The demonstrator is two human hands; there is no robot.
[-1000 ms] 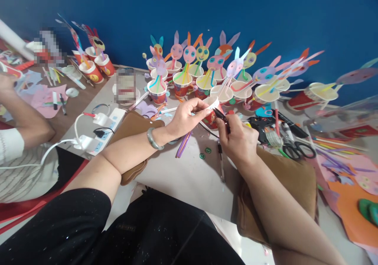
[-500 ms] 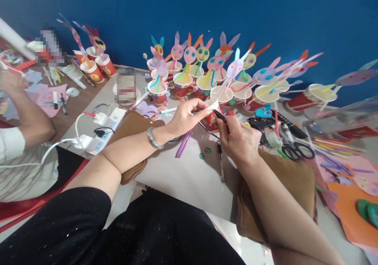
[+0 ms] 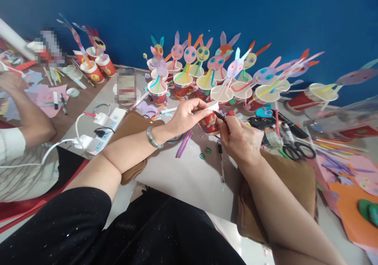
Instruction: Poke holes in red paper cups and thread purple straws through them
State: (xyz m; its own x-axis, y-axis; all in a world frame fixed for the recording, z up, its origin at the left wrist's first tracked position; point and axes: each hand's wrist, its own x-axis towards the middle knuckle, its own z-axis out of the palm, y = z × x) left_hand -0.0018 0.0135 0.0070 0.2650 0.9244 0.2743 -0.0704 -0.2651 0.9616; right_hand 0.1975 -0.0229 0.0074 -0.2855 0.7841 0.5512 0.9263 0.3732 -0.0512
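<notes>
Watching through the head camera, I find the red paper cup with a white rim [image 3: 209, 125] between the two hands, in front of a row of red paper cups with coloured animal faces [image 3: 182, 88]. Whether its base touches the grey desk [image 3: 177, 178] or hangs just above it, I can't tell.

Handling, my judgement: very light, thin-walled, fairly stiff at the rolled rim, softer down the side. A hard squeeze would likely dent it; a smooth coating may let it slide. Best hold: a light pinch at the rim, or fingers wrapped low round the wall.

Left hand [image 3: 189, 117]: grip nearly closed, thumb and forefinger pinching the cup's rim. Right hand [image 3: 243, 137]: fingers curled tight round a slim black pen-like tool [image 3: 221, 116], its tip at the rim, close by the left fingertips. I can't make out what kind of tool.

Nearby, below the cup: a bundle of purple and orange straws [image 3: 184, 143] and two small green discs [image 3: 202, 156].
</notes>
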